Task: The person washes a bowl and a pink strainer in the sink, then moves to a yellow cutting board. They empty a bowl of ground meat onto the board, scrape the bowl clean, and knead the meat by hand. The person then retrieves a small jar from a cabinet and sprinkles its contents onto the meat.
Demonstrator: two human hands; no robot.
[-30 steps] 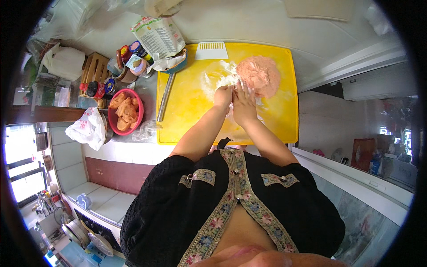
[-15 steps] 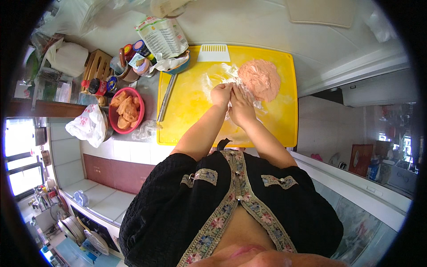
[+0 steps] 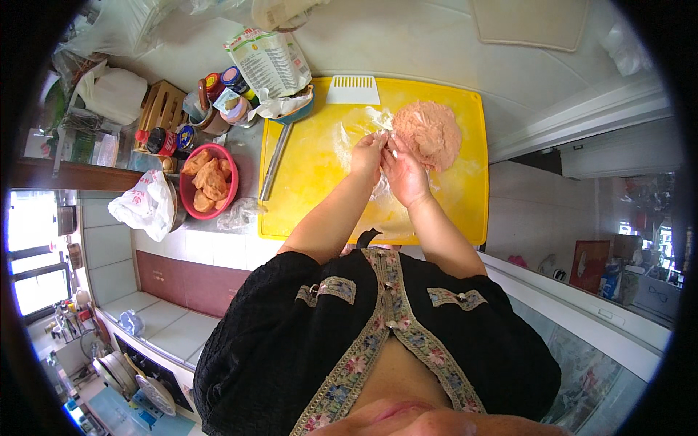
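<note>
My left hand (image 3: 366, 155) and my right hand (image 3: 406, 173) meet above the yellow board (image 3: 327, 211). The left one's fingers are bent and pressed together against the right fingertips; anything pinched there is too small to make out. Turned partly palm up, my right hand has its fingers stretched out. Just right of them lies a large mound of pinkish-orange dough (image 3: 429, 134), apart from the left hand. White flour (image 3: 352, 134) is smeared on the board around the hands. A white slotted scraper (image 3: 352, 91) rests at the board's far edge.
A metal rod (image 3: 276, 161) lies along the board's left side. Further left are a red bowl (image 3: 231, 190) of orange pieces, a clear plastic bag (image 3: 238, 215) and a white bag (image 3: 142, 207). A blue bowl (image 3: 297, 114), a printed packet (image 3: 269, 62) and several jars stand behind.
My right hand has turned from palm down to partly palm up and opened away from the left hand. The left fingers now bend toward the right fingertips. The dough stays in place.
</note>
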